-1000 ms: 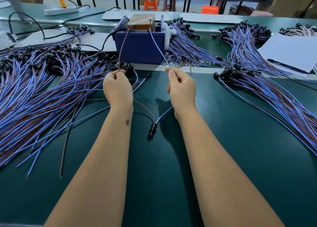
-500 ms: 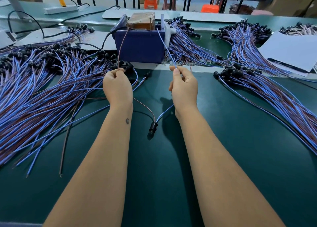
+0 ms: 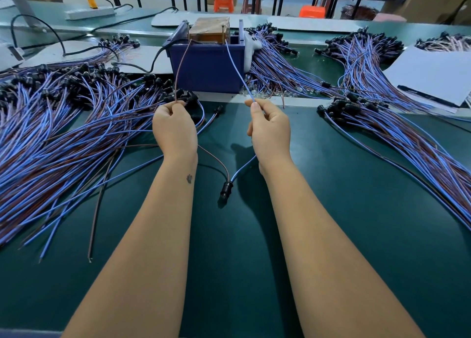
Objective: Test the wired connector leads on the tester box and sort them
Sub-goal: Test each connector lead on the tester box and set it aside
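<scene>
Head view: we note the dark green bench mat [image 3: 356, 235] first, matte and slightly soft-looking, which we judge keeps loose leads from sliding. On its left lies the large fan of leads [image 3: 63, 138], thin blue and brown insulated wires with black moulded connectors at the far ends; a second pile [image 3: 407, 143] lies on the right. Presumably one is untested stock and the other sorted; which is which we cannot tell.

Between them, at the far edge, stands the tester box [image 3: 206, 64], a blue rigid plastic bin holding a brown block with upright metal pins, placed centrally so both hands reach it.

Our left hand [image 3: 174, 131] pinches the brown wire [image 3: 181, 67] between thumb and fingertips; our right hand [image 3: 270, 131] pinches the blue wire [image 3: 237, 70] likewise. Both wires rise stiffly to the pins; actual contact is too small to confirm. Held apart, we judge, so each bare end meets its own pin.

The lead's black connector [image 3: 226, 187], a small cylindrical plug, rests on the mat between our forearms.
</scene>
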